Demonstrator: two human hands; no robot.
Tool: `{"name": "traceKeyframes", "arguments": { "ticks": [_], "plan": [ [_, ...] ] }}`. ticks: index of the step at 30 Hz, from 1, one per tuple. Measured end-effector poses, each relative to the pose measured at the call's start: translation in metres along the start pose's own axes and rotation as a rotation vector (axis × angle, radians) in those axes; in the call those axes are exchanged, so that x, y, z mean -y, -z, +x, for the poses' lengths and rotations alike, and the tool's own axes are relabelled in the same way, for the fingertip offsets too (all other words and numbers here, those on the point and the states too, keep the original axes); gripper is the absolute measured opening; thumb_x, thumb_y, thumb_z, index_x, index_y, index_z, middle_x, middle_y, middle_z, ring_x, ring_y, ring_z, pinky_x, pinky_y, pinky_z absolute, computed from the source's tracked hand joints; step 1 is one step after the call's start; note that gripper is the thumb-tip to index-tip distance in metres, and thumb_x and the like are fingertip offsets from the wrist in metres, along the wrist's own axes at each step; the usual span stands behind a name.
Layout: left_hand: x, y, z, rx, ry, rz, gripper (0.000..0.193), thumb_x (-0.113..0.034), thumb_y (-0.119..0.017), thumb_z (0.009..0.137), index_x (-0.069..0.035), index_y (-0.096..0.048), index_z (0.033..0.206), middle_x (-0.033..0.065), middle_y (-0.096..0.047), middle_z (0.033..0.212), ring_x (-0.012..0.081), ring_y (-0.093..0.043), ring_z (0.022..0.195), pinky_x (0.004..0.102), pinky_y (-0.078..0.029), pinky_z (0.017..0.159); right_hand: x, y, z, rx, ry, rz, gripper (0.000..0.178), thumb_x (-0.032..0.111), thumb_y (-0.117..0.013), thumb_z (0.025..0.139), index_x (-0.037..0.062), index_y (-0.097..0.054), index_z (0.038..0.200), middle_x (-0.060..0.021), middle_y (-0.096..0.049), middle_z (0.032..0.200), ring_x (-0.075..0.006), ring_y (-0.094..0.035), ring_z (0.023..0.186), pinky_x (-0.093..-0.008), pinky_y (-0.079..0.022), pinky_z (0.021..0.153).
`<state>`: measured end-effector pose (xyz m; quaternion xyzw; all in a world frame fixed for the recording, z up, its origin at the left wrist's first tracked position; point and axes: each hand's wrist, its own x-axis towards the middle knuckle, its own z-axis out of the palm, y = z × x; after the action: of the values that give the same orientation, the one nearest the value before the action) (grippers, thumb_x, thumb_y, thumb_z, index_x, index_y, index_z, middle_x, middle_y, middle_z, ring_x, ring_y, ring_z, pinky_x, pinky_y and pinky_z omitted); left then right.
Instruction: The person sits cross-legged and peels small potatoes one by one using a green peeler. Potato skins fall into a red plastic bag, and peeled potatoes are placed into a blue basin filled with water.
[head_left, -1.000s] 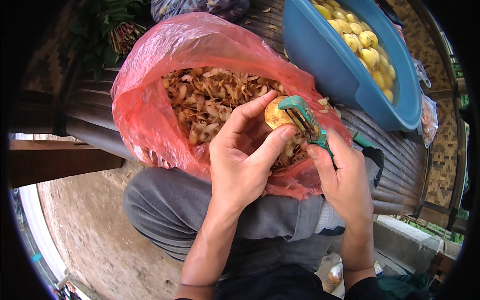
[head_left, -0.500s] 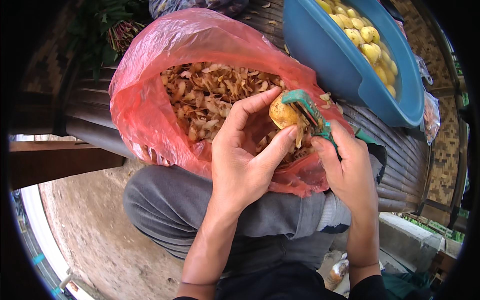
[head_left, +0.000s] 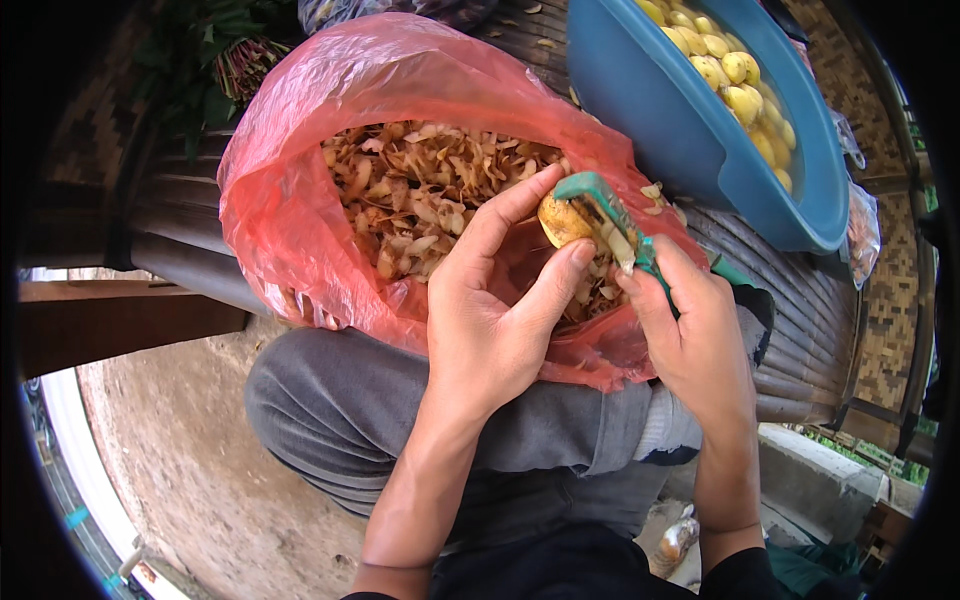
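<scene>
Between the thumb and fingers of my left hand point(head_left: 490, 310) is a small brown-skinned potato point(head_left: 562, 222), part of its surface pale. My right hand point(head_left: 690, 325) grips a green vegetable peeler point(head_left: 607, 212), whose head lies against the potato's right side. A strip of peel hangs at the blade, near my right thumb. Both hands are over the open mouth of a red plastic bag point(head_left: 300, 180). Many brown and pale peelings point(head_left: 410, 190) fill the bag.
Beyond the bag at the right, a blue basin point(head_left: 660, 120) holds peeled yellow potatoes point(head_left: 740, 100) in liquid. Leafy greens with reddish stems point(head_left: 250, 70) lie at the far left. Everything rests on a slatted bamboo platform point(head_left: 190, 250). A cat point(head_left: 678, 540) is below, near my right forearm.
The peeler has shifted slightly left and up over the potato, which has tilted a little. More pale peel shows at the blade. Both hands keep their grip.
</scene>
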<state>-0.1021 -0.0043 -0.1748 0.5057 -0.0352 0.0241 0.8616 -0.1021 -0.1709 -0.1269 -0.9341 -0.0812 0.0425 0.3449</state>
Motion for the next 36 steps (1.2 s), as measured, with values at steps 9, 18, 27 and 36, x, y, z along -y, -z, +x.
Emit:
{"name": "traceKeyframes", "arguments": {
  "ticks": [9, 18, 27, 36],
  "plan": [
    [0.000, -0.002, 0.000, 0.054, 0.120, -0.149, 0.052, 0.002, -0.063, 0.093, 0.003, -0.045, 0.141, 0.0144, -0.058, 0.129, 0.0194, -0.062, 0.112, 0.0313, -0.056, 0.089, 0.000, 0.001, -0.003, -0.083, 0.021, 0.163, 0.022, 0.019, -0.059, 0.099, -0.0024, -0.059, 0.103, -0.0191, -0.061, 0.080, -0.0328, -0.056, 0.068, -0.0362, -0.048, 0.068],
    [-0.001, 0.003, 0.001, -0.021, 0.156, -0.120, 0.046, 0.001, -0.069, 0.091, 0.004, -0.050, 0.133, 0.0120, -0.065, 0.118, 0.0149, -0.065, 0.106, 0.0279, -0.054, 0.091, 0.009, 0.006, -0.009, 0.019, 0.068, 0.087, 0.018, 0.013, -0.063, 0.095, -0.0024, -0.060, 0.104, -0.0208, -0.063, 0.085, -0.0397, -0.060, 0.076, -0.0394, -0.048, 0.068],
    [0.003, -0.004, 0.000, 0.065, -0.016, -0.144, 0.046, 0.005, -0.065, 0.091, 0.006, -0.047, 0.132, 0.0177, -0.057, 0.128, 0.0225, -0.062, 0.115, 0.0366, -0.054, 0.099, -0.005, -0.002, 0.012, -0.155, -0.142, 0.010, 0.026, 0.021, -0.057, 0.100, -0.0014, -0.060, 0.112, -0.0226, -0.067, 0.088, -0.0384, -0.065, 0.079, -0.0391, -0.050, 0.073],
    [0.001, 0.001, 0.000, 0.014, 0.064, -0.115, 0.046, 0.003, -0.067, 0.091, 0.004, -0.051, 0.134, 0.0093, -0.066, 0.114, 0.0123, -0.066, 0.100, 0.0254, -0.054, 0.088, 0.000, 0.001, -0.014, 0.000, -0.047, 0.110, 0.026, 0.023, -0.060, 0.099, -0.0030, -0.059, 0.097, -0.0185, -0.063, 0.081, -0.0270, -0.060, 0.067, -0.0335, -0.046, 0.062]
  ]
}}
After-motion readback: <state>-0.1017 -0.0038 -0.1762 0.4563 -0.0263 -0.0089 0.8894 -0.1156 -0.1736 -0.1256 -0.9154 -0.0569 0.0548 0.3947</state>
